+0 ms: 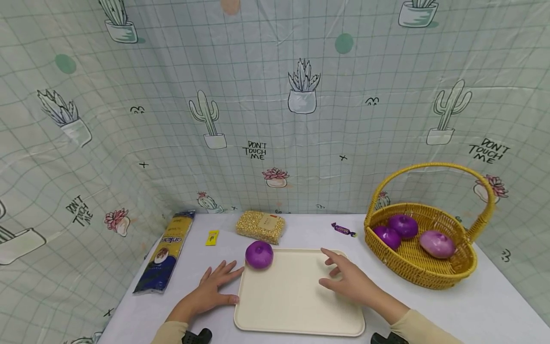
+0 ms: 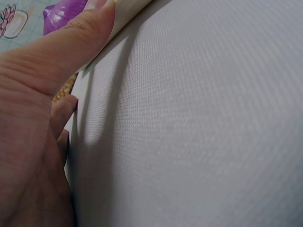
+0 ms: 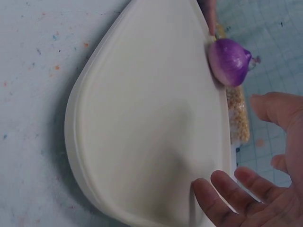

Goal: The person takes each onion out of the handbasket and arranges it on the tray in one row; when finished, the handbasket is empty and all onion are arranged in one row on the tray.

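A cream rectangular tray lies on the white table, with a purple onion in its far left corner. At the tray's left edge is my left hand, fingers spread, its thumb and forefinger right at the rim. In the left wrist view the thumb overlaps the rim, with part of the onion behind it. My right hand hovers over the tray's right side, fingers loosely spread and holding nothing. The right wrist view shows its fingertips above the tray and the onion farther off.
A yellow wicker basket with three purple onions stands at the right. Behind the tray are a bag of yellow kernels and a purple wrapped candy. A small yellow packet and a blue-gold pasta bag lie left.
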`<state>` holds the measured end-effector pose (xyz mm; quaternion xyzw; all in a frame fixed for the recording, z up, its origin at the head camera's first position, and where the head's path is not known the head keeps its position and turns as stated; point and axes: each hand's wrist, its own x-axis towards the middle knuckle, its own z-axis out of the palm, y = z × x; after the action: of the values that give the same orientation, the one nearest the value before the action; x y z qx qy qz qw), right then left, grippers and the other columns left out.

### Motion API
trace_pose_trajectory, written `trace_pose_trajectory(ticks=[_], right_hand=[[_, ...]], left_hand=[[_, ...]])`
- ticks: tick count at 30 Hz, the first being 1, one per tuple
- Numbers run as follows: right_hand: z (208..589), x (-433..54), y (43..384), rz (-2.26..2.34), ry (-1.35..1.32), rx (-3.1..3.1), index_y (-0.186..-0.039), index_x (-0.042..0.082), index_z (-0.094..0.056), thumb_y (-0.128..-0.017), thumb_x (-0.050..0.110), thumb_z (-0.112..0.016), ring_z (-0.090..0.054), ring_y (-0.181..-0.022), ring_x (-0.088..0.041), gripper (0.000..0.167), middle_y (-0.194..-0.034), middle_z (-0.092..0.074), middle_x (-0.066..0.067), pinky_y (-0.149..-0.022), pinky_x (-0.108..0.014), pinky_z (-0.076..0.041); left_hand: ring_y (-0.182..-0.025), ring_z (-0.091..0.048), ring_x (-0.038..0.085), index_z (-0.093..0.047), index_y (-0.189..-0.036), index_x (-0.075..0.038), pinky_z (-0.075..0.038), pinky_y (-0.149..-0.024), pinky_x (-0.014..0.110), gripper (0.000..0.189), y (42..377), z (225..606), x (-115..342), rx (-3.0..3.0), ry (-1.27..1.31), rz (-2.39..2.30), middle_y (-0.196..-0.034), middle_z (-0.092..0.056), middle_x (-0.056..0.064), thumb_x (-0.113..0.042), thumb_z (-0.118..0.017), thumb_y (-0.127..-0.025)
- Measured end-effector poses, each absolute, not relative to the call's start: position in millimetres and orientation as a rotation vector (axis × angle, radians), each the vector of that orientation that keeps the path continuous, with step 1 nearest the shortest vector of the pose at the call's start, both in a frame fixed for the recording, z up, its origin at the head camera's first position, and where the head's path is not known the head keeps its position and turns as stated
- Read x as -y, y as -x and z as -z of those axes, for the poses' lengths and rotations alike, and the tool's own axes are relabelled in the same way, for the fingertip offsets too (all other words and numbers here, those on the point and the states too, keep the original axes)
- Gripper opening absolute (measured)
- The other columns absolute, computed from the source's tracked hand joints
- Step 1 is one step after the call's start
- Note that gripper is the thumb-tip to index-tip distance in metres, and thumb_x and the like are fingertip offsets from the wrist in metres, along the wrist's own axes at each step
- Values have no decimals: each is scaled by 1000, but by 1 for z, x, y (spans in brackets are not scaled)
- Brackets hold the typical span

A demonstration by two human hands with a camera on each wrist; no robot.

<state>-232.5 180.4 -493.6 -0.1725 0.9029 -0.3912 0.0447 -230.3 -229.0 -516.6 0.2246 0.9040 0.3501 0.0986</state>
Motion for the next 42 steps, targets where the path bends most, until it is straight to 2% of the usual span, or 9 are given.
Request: trace_pose_trajectory(ticks=[9,19,28,42], right_hand=[[492,-195,229,1202,526,-2760,-156,6,-37,-90,33,-78,-65,-105,-25,82,-130,-59,-17,-76,-26,-56],[485,-210,222,1203,485,-2772,-156,9,-38,-91,31,-78,-64,-105,-22,80,-130,-59,-15,-77,-27,-57],[483,-225,219,1257,458,-2816,-154,11,-42,-93,28,-77,-64,-103,-22,72,-127,-61,-15,-77,-23,-58],[469,-253,214,1258,491,-2946,-149,6,-48,-94,25,-75,-66,-97,-20,64,-122,-64,-17,-75,-26,-60]], left_hand=[[-150,-10,54,-47,-152,-11,9,-115,73,81,230,516,230,-2667,-669,-1033,-163,-29,24,-41,-80,-84],[-150,-10,55,-47,-152,-9,9,-115,73,82,229,514,229,-2668,-686,-1039,-162,-30,25,-41,-80,-84],[-150,-9,54,-47,-153,-10,10,-115,72,82,230,516,230,-2669,-679,-1032,-163,-29,24,-42,-79,-85],[-150,-9,54,-47,-153,-10,10,-115,72,82,230,515,228,-2672,-667,-1022,-163,-29,24,-43,-79,-85]])
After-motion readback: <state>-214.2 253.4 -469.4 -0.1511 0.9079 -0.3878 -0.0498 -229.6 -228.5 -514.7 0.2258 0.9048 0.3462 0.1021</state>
